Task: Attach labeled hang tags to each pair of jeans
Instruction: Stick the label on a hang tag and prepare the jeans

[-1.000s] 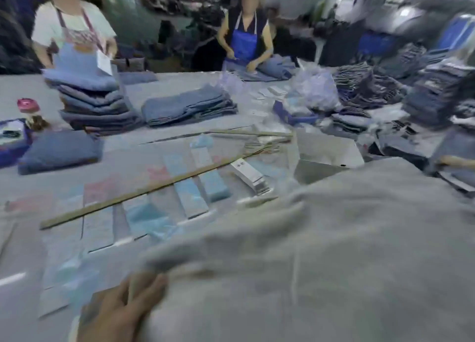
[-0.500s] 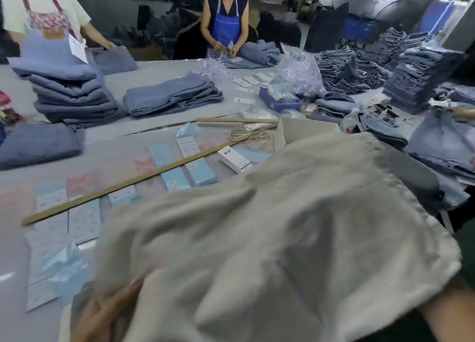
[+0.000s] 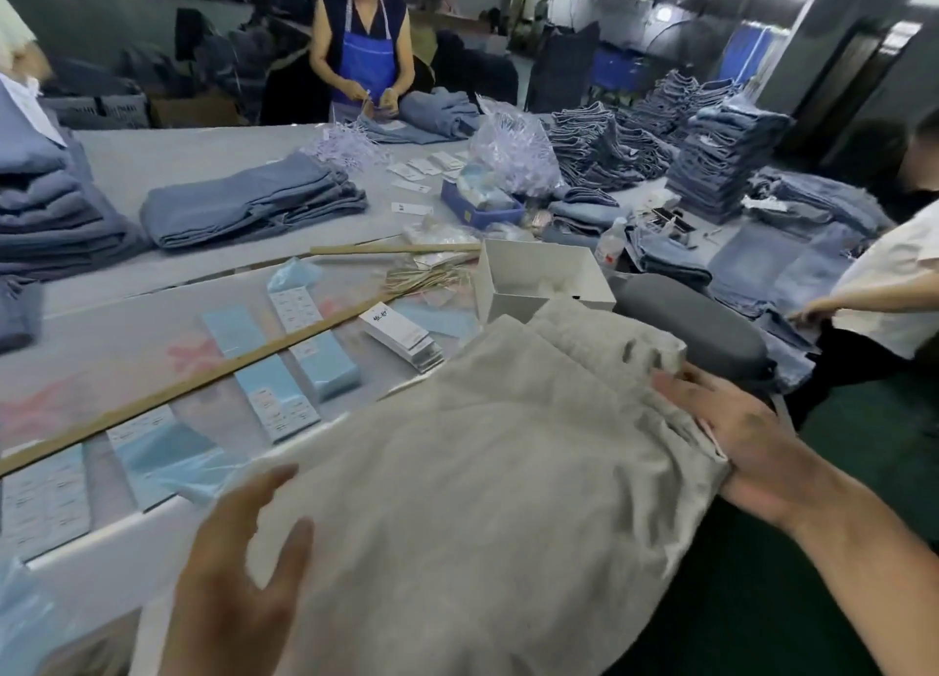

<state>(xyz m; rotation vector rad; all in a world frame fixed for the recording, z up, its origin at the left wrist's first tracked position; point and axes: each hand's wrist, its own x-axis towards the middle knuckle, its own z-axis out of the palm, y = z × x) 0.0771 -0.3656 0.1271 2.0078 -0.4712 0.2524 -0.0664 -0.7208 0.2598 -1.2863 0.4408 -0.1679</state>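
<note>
Your left-hand fingers (image 3: 277, 477) are spread and lie flat on the near-left part of the pale grey jeans (image 3: 482, 497); your left hand (image 3: 239, 579) curls round nothing. Your right hand (image 3: 752, 452), at 3 o'clock of the garment, has its fingers straight along the bunched waist edge, thumb side under the cloth; pressing and steadying, not a clear pinch. The jeans lie heaped over the near edge of the worktop (image 3: 203, 157), at about 6 o'clock, and no tag shows on them, so this pair counts as not yet tagged. The stack of white hang tags (image 3: 401, 337) lies at 11 o'clock of the jeans, just beyond them, untouched, with a bundle of strings (image 3: 427, 276) further out at 12 o'clock beside a white box (image 3: 538, 279). Blue label packs (image 3: 325, 365) sit in rows at 10 o'clock. Folded blue jeans (image 3: 254, 202) sit further out at 11 o'clock, tall piles (image 3: 726, 162) at 1 o'clock; whether those carry tags is too small to tell. Judgement: early in this pair's cycle. Still to do: flatten it, find the waistband loop, fetch a tag, fix it.
</note>
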